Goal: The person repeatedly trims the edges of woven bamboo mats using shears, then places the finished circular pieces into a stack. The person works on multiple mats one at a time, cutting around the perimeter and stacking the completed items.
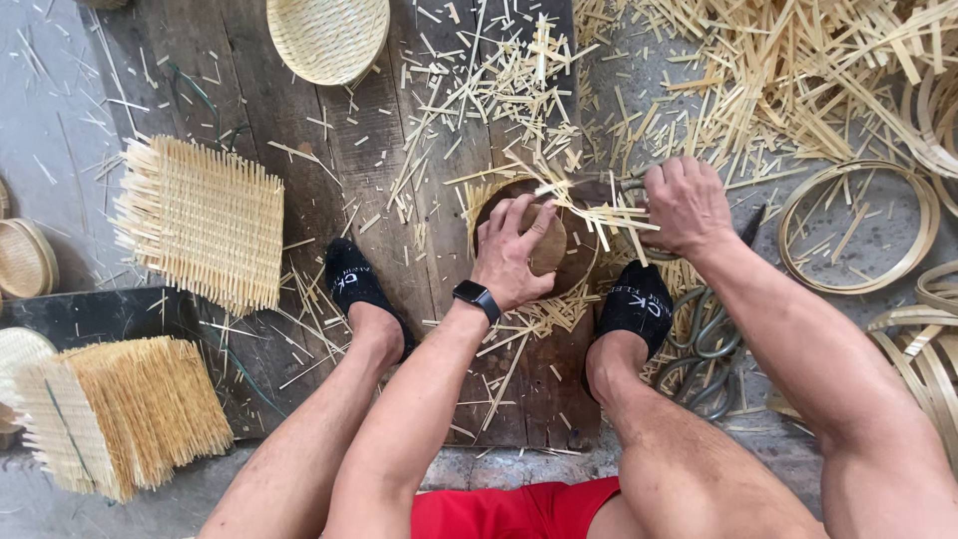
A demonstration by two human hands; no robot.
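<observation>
**Bamboo weaving station: both hands engaged on a round form**

Dark wooden floorboards are seen from above, littered with bamboo offcuts. At the centre a round woven piece on a form is set between the two black-socked feet, an arrangement judged to keep it from shifting. The left hand is laid flat on top of it with fingers spread and pressing down, apparently to pin the weave in place. The right hand is closed at the piece's far right edge, just beside the protruding strip ends; whether a tool or only strips are gripped cannot be told. A smartwatch is worn on the left wrist. Stacked square woven mats are kept to the left, a finished shallow basket at the top, and bamboo hoops to the right, well apart from the hands.
</observation>
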